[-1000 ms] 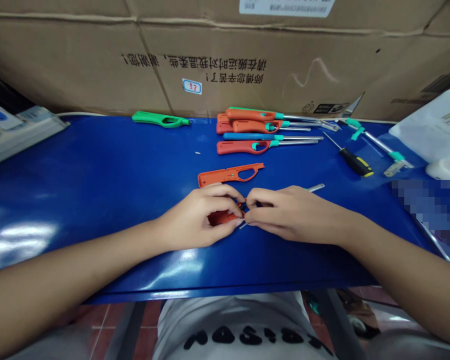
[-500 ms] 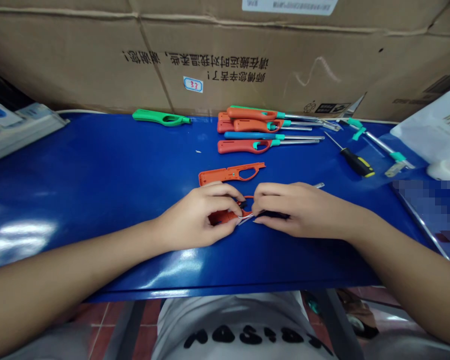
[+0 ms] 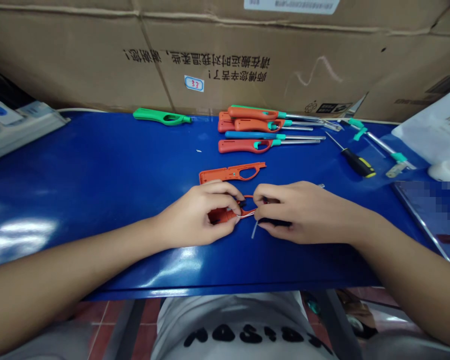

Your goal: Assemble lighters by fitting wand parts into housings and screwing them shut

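My left hand [image 3: 212, 212] is closed around an orange lighter shell half [image 3: 220, 215], whose trigger loop shows between my two hands. A thin white wire [image 3: 248, 214] runs from the left fingertips to the right ones. My right hand [image 3: 296, 210] pinches near the loop's front end, and a thin clear tube [image 3: 254, 230] sticks out below its fingertips. Dark parts sit inside the shell, mostly covered by fingers. A metal tip [image 3: 321, 186] shows past the right hand. Just behind my left hand lies the other orange shell half [image 3: 232, 172], open side up.
Several assembled lighters [image 3: 247, 146] lie at the back centre, and a green lighter handle [image 3: 161, 117] is left of them. A screwdriver [image 3: 358, 162] and a metal lighter rod [image 3: 384, 145] lie to the right. Behind stands a cardboard box [image 3: 97, 60].
The clear tube now points down and stands out further below my right fingertips. My right fingers have shifted slightly; my left hand keeps its hold on the shell.
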Demonstrator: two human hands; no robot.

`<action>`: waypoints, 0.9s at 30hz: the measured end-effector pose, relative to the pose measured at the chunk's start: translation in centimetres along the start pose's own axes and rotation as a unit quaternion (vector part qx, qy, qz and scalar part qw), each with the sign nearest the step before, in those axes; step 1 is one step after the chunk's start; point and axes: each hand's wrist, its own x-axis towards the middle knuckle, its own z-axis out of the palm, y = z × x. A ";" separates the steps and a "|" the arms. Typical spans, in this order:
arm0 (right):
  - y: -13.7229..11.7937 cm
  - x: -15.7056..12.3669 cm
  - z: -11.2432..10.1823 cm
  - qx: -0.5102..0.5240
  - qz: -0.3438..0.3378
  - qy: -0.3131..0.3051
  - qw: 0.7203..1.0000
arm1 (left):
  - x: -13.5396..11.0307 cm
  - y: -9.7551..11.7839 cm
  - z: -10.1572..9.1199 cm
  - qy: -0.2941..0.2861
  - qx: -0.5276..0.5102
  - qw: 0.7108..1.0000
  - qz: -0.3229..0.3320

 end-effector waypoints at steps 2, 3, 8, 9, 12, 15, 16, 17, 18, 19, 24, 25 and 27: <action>0.1 -0.2 -0.3 0.038 0.023 -0.012 0.999 | 0.0 0.0 0.0 -0.002 0.000 1.000 0.002; 0.1 -0.2 -0.5 0.051 0.031 -0.019 0.998 | 0.0 0.0 0.0 -0.003 0.000 1.000 0.004; 0.0 -0.5 -1.0 0.080 0.043 -0.052 0.995 | -0.1 0.0 -0.1 -0.005 0.002 1.000 0.000; 0.0 -0.5 -1.0 0.078 0.044 -0.055 0.994 | -0.1 0.0 -0.1 -0.005 0.002 1.000 0.000; 0.3 -0.8 -0.8 0.063 0.055 -0.051 0.995 | 0.0 0.0 -0.1 -0.002 0.005 1.000 0.004; 0.5 -1.0 -0.7 0.062 0.066 -0.047 0.995 | 0.1 0.0 0.0 0.006 0.008 1.000 0.010; 0.6 -1.1 -0.8 0.067 0.068 -0.047 0.994 | 0.1 0.0 0.0 0.010 0.007 1.000 0.015; 0.6 -1.1 -0.9 0.073 0.070 -0.047 0.994 | 0.1 0.0 0.0 0.015 0.006 1.000 0.018; 0.6 -1.1 -1.0 0.082 0.069 -0.045 0.993 | 0.1 0.0 0.0 0.019 0.005 1.000 0.022; 0.6 -1.1 -1.1 0.093 0.069 -0.043 0.992 | 0.1 -0.1 0.1 0.021 0.005 1.000 0.023; 0.6 -0.4 -0.7 0.118 0.078 -0.018 0.990 | 0.0 -0.1 0.0 0.020 0.004 1.000 0.008; 0.6 -0.2 -0.5 0.114 0.080 -0.010 0.990 | 0.1 -0.1 0.0 0.019 0.003 1.000 0.002; 0.6 0.2 0.0 0.105 0.082 0.006 0.991 | 0.1 0.0 0.0 0.019 0.006 1.000 -0.008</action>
